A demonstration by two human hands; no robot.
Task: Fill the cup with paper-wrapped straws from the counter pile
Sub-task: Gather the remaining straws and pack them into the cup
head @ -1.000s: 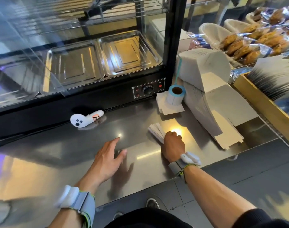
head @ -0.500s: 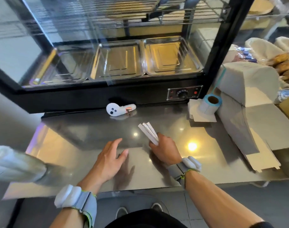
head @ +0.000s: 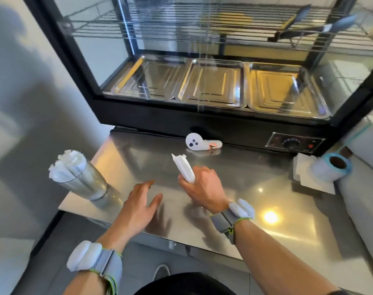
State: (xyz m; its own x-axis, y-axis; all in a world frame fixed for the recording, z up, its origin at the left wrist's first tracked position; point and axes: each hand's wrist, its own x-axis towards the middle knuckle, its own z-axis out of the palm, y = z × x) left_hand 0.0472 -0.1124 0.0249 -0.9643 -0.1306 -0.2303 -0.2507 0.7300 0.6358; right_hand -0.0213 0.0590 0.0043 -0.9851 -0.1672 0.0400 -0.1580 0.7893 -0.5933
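**Straw bundle held over the steel bench, cup at the left corner**

A small bundle of paper-wrapped straws [head: 183, 168] is gripped in the right hand [head: 203, 189], whose fingers [head: 186, 184] are closed around the lower end, so that the bundle rises tilted up and to the left above the bench [head: 255, 184]. The left hand [head: 139, 206] is held flat and open just above the bench surface, with nothing in it, beside the right hand and apart from it. Grey wrist straps with white pads are worn on both forearms.

The metal cup [head: 83, 180] is seen at the bench's near left corner, well left of both hands, and is already packed with wrapped straws whose ends stand above its rim. Open bench surface lies between the left hand and the cup.

Behind the hands, a white handheld controller [head: 201, 142] lies against the base of a glass display warmer [head: 213, 60], in which three steel trays [head: 213, 84] are set side by side under wire racks. At the right, a blue-edged label roll [head: 332, 169] rests on a white paper stack [head: 308, 182].
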